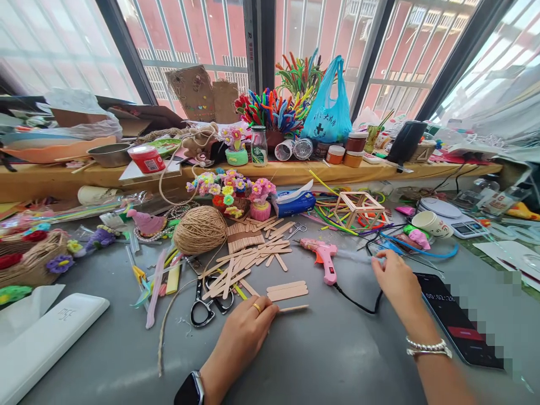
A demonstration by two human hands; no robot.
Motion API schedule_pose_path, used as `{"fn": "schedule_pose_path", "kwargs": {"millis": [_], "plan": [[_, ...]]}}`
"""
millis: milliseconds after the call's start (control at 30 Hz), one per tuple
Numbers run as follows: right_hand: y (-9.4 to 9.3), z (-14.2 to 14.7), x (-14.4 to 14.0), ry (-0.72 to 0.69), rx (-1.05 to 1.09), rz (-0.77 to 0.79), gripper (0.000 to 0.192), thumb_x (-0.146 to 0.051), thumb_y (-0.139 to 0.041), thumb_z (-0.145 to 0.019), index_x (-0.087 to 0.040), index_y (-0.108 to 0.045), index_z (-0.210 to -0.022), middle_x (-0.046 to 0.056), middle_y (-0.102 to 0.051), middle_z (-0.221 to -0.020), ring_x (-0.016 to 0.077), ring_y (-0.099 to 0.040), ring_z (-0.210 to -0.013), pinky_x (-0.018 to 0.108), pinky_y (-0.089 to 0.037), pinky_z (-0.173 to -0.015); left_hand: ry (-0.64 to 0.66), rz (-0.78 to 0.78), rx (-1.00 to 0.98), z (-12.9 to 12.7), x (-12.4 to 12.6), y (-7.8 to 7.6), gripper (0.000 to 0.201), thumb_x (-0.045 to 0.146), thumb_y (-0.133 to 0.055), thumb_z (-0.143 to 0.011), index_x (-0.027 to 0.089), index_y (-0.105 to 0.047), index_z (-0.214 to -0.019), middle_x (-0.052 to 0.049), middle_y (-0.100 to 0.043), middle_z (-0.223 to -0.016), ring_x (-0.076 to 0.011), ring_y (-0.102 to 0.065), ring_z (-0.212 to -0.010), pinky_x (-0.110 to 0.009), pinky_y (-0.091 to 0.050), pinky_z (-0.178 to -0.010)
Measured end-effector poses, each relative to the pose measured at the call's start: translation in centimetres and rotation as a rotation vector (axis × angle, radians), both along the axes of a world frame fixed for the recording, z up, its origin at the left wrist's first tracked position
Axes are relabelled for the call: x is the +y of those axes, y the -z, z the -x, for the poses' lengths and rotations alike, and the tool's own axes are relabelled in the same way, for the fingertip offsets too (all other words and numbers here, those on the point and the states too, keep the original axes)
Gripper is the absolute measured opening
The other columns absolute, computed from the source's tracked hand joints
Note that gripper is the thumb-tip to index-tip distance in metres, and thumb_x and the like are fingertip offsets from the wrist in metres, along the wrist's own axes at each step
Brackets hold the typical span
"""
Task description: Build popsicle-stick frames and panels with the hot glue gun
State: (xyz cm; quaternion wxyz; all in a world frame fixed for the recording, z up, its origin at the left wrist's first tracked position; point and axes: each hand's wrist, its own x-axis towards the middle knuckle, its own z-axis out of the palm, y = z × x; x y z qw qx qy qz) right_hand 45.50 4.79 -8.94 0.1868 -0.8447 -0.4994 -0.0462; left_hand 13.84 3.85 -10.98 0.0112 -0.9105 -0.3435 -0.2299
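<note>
My left hand [248,323], wearing a ring, is closed on a wooden craft stick [294,309] that points right, low over the grey table. Just beyond it a few craft sticks [287,290] lie side by side, and a loose heap of more sticks [248,256] spreads to the left. My right hand [394,278] pinches the end of a clear glue stick [356,255] that sticks out of the back of a pink hot glue gun [324,256]. The glue gun lies on its side with its nozzle to the left, and its black cord curls toward my right wrist.
Black-handled scissors [203,309] and a twine ball [200,229] lie left of the stick heap. A phone [458,320] showing a timer is beside my right forearm. A stick frame [361,209], a white scale [453,216] and a tissue pack [294,199] stand farther back.
</note>
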Motion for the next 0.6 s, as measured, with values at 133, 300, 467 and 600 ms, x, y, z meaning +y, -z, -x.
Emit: {"fn": "schedule_pose_path", "kwargs": {"millis": [133,300,467,600], "plan": [[-0.5,3.2,0.1,-0.34,0.169,-0.099,0.021,-0.033,-0.038,-0.081,-0.017,-0.051,-0.084,0.003,-0.054,-0.067,0.016,-0.05,-0.061,0.026,-0.037,-0.057,-0.013,-0.034,0.027,-0.2,-0.2,-0.1,0.02,0.014,-0.036,-0.085,0.018,-0.055,-0.081,-0.003,-0.056,-0.075,-0.0136,-0.052,-0.067,-0.024,-0.043,-0.06],[-0.2,8.4,-0.6,-0.91,0.337,0.105,0.017,-0.033,-0.047,-0.081,-0.019,-0.056,-0.078,0.001,-0.054,-0.071,0.0133,-0.05,-0.063,0.024,-0.039,-0.06,-0.043,-0.118,0.104,-0.8,-0.3,-0.3,0.017,0.016,-0.041,-0.084,0.017,-0.053,-0.072,-0.004,-0.054,-0.072,-0.0161,-0.05,-0.064,-0.027,-0.04,-0.057],[0.6,10.5,-1.2,-1.031,0.324,0.192,0.006,-0.024,-0.053,-0.078,-0.02,-0.056,-0.081,-0.001,-0.055,-0.075,0.0116,-0.05,-0.062,0.022,-0.037,-0.058,-0.036,-0.14,0.114,-1.2,-0.2,-0.3,0.016,0.015,-0.043,-0.083,0.016,-0.051,-0.07,-0.003,-0.053,-0.072,-0.0162,-0.049,-0.064,-0.028,-0.039,-0.058],[0.8,10.4,-1.1,-1.01,0.322,0.211,0.008,-0.027,-0.054,-0.077,-0.019,-0.056,-0.078,-0.001,-0.055,-0.07,0.0114,-0.048,-0.059,0.021,-0.034,-0.054,-0.003,0.0,0.047,-0.8,0.0,-0.1,0.013,0.02,-0.046,-0.083,0.017,-0.054,-0.073,-0.003,-0.054,-0.075,-0.0154,-0.05,-0.067,-0.027,-0.041,-0.06]]}}
